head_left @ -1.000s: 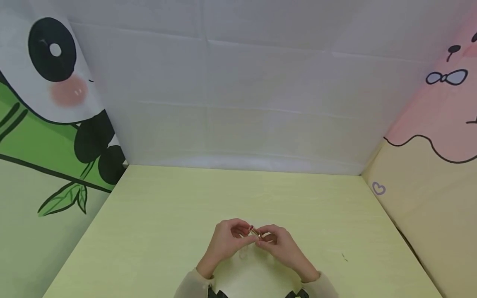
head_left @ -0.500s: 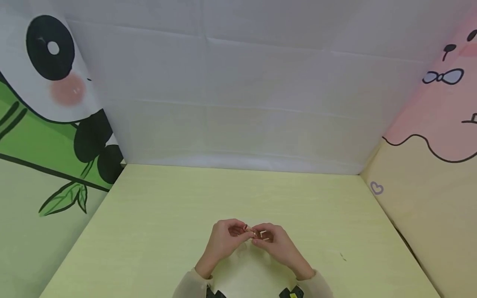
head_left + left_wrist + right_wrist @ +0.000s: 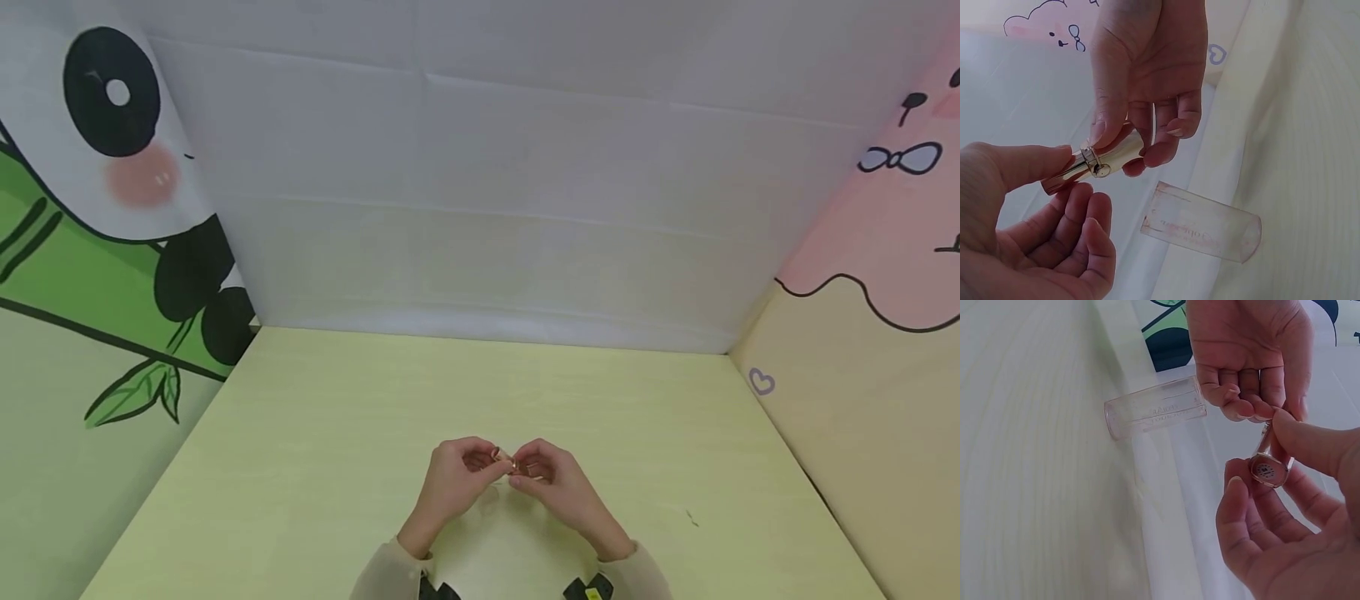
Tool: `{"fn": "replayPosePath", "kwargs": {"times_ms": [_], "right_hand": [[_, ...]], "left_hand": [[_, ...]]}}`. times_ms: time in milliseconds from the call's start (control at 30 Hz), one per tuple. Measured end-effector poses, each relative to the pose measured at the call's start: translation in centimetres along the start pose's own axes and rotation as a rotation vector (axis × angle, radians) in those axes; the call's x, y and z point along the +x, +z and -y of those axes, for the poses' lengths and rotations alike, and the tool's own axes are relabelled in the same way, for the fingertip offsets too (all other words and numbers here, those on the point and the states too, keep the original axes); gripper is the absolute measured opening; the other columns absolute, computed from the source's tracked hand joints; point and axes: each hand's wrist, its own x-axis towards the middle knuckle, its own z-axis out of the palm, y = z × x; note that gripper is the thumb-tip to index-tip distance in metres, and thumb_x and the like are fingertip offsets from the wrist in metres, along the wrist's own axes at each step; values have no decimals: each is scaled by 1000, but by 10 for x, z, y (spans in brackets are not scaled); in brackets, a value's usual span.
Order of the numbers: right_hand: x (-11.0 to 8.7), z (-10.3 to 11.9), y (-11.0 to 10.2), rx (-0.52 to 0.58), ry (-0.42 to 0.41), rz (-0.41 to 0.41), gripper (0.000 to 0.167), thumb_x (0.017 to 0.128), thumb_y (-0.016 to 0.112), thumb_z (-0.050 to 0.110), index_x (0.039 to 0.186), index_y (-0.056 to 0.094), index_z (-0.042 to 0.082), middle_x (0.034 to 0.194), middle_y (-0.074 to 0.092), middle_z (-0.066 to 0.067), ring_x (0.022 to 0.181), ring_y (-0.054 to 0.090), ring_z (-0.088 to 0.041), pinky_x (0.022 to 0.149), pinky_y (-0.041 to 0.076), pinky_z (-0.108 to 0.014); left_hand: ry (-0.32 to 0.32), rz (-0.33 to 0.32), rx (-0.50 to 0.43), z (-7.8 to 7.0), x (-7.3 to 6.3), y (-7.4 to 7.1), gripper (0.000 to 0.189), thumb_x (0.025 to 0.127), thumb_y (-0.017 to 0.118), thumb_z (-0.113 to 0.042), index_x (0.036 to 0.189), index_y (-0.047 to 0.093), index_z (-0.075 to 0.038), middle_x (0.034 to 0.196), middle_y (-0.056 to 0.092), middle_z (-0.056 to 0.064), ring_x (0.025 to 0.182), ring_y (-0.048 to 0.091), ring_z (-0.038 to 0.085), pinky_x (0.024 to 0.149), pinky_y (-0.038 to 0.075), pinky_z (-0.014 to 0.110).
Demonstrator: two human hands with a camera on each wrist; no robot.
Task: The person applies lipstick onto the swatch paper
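Both hands hold a gold lipstick tube (image 3: 1116,153) just above the table. My left hand (image 3: 453,479) pinches its narrower end between thumb and fingers. On the wider base, my right hand (image 3: 561,487) has its thumb and fingertips. The right wrist view shows the base's underside with a small round label (image 3: 1266,470). A clear, pinkish lipstick cap (image 3: 1200,223) with faint lettering lies beneath the hands; it is barely visible in the head view. Whether any lipstick bullet stands out of the tube is hidden by the left fingers.
The pale yellow table (image 3: 337,408) ends at a white back sheet (image 3: 487,208). Printed side panels stand at left (image 3: 127,300) and right (image 3: 862,375). A small dark mark (image 3: 692,518) is on the table at right.
The hands and the lipstick tube have shifted slightly to the left and away from me. The fingers of my right hand have changed position a little on the base.
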Motion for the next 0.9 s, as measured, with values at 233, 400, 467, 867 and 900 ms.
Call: {"fn": "replayPosePath", "kwargs": {"times_ms": [233,400,467,867,900], "right_hand": [[0,1,-2,-6,-2,-24,19,88,68,2,106,63,0,99,66,-13,88,62,-30,74,52,-30],[1,3,-4,3,11,-5,21,89,67,4,109,64,-2,100,65,-15,89,63,-29,75,52,-30],[1,3,-5,10,14,11,22,90,65,4,111,63,-4,101,65,-16,89,64,-32,74,53,-34],[6,-25,-8,5,58,135,26,100,51,18,119,62,4,102,65,-17,89,60,-32,71,51,-40],[7,-26,-8,8,57,148,26,101,50,19,118,63,5,100,65,-16,88,60,-31,71,51,-39]], "left_hand": [[-22,7,-25,-1,2,0,23,81,78,-22,88,71,-1,79,68,2,69,65,14,63,53,27],[-9,27,-57,-18,0,-6,18,82,76,-9,89,69,5,80,68,10,69,66,24,64,54,30],[-11,43,-74,-28,-1,-8,16,82,75,-5,89,68,8,80,67,13,70,66,27,64,54,30],[-36,76,-63,-48,-3,-17,11,83,72,0,87,68,9,78,67,15,68,66,28,61,52,25],[-36,80,-62,-48,-3,-18,11,83,72,-1,87,68,9,78,67,15,67,65,27,60,52,25]]}}
